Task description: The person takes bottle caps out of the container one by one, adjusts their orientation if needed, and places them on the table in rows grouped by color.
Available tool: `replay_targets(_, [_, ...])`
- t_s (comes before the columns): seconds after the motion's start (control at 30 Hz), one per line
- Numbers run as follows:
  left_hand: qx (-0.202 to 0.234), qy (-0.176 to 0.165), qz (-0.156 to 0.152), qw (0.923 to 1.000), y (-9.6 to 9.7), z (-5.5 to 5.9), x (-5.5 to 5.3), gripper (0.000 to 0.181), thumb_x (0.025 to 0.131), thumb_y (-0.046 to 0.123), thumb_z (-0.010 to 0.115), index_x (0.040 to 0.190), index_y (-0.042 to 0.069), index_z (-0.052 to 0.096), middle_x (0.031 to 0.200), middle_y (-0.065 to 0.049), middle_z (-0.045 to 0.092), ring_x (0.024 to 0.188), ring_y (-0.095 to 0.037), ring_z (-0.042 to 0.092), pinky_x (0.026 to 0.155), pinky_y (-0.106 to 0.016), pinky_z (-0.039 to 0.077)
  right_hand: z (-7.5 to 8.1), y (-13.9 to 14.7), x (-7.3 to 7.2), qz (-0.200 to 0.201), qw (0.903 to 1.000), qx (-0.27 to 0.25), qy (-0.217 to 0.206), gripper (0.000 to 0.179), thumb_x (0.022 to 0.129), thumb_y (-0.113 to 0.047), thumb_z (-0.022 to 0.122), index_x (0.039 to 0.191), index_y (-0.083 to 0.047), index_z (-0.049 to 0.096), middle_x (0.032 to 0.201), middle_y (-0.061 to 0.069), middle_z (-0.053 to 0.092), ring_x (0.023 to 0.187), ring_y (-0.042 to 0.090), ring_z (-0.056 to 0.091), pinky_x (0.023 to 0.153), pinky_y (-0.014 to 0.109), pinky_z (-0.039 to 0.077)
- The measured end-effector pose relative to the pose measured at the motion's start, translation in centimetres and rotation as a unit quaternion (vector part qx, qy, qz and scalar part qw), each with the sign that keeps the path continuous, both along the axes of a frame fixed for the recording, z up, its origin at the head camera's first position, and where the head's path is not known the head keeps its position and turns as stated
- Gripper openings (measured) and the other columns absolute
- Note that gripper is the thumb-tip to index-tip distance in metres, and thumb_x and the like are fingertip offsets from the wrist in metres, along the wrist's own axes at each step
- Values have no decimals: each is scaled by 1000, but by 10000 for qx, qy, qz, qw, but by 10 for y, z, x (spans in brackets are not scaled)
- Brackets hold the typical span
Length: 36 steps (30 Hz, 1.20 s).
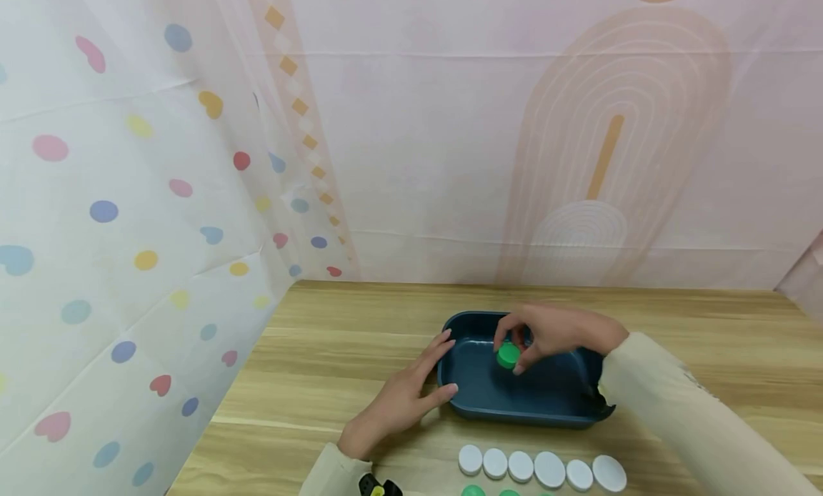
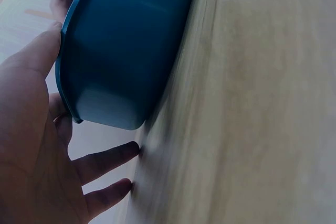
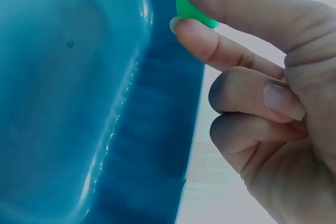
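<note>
A dark blue rectangular plastic basin (image 1: 495, 390) stands on the wooden table. Over its interior my right hand (image 1: 556, 330) pinches a green bottle cap (image 1: 508, 355) between thumb and finger; the right wrist view shows the same cap (image 3: 194, 11) at the fingertips, with the other fingers curled. My left hand (image 1: 406, 397) is at the basin's left end, thumb and fingers spread and touching its rim. In the left wrist view, two fingers (image 2: 107, 162) extend below the basin's outer wall (image 2: 126, 51).
A row of several white caps (image 1: 521, 467) lies on the table (image 1: 302, 382) in front of the basin. Nearer still, green caps (image 1: 474, 490) are cut off by the frame's lower edge. A patterned curtain (image 1: 411, 160) hangs behind the table. The basin's right front corner looks broken.
</note>
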<state>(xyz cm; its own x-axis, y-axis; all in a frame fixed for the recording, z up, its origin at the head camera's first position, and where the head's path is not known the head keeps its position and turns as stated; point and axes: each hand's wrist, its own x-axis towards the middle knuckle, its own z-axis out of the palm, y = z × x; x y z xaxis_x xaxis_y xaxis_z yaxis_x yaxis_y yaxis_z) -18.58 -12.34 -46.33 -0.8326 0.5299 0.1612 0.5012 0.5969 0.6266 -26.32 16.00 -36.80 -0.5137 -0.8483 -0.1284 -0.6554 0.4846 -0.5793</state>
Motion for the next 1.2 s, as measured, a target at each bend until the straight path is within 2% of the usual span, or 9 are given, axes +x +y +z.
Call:
replay_targets(0.23, [39, 18, 27, 10000, -2, 1, -1, 64, 99, 46, 48, 153, 28, 21, 158, 14, 10, 136, -25, 33, 98, -52, 41, 8, 16, 16, 79, 9993, -196, 298, 30, 79, -26, 80, 106, -25, 68, 76, -14, 60, 64, 8, 54, 56, 24, 48])
replay_targets(0.4, [63, 67, 16, 10000, -3, 0, -2, 64, 99, 44, 48, 153, 24, 22, 159, 13, 10, 136, -26, 33, 98, -53, 41, 12, 27, 30, -45, 9998, -117, 155, 30, 79, -29, 80, 106, -28, 67, 77, -15, 60, 60, 5, 51, 54, 23, 46])
replay_targets(0.8, [118, 131, 23, 9998, -5, -2, -2, 63, 99, 43, 49, 153, 23, 24, 158, 14, 10, 137, -25, 31, 99, -54, 39, 19, 46, 60, 459, 9974, -549, 54, 28, 82, -32, 76, 108, -31, 65, 78, -17, 60, 54, -4, 45, 48, 19, 44])
replay_targets(1.03, [149, 145, -17, 9998, -4, -4, -3, 63, 99, 43, 49, 153, 23, 24, 158, 14, 10, 138, -24, 30, 100, -53, 39, 10, 64, 77, 636, 9942, -853, 156, 31, 82, -27, 77, 110, -31, 64, 80, -18, 61, 58, -6, 47, 47, 15, 42])
replay_targets(1.2, [140, 124, -16, 9998, -4, -4, -4, 63, 99, 43, 49, 153, 25, 22, 158, 14, 10, 138, -25, 31, 99, -54, 39, 0, 76, 91, 773, 9906, -1127, 55, 36, 83, -19, 76, 114, -31, 63, 82, -19, 62, 60, -9, 45, 46, 13, 40])
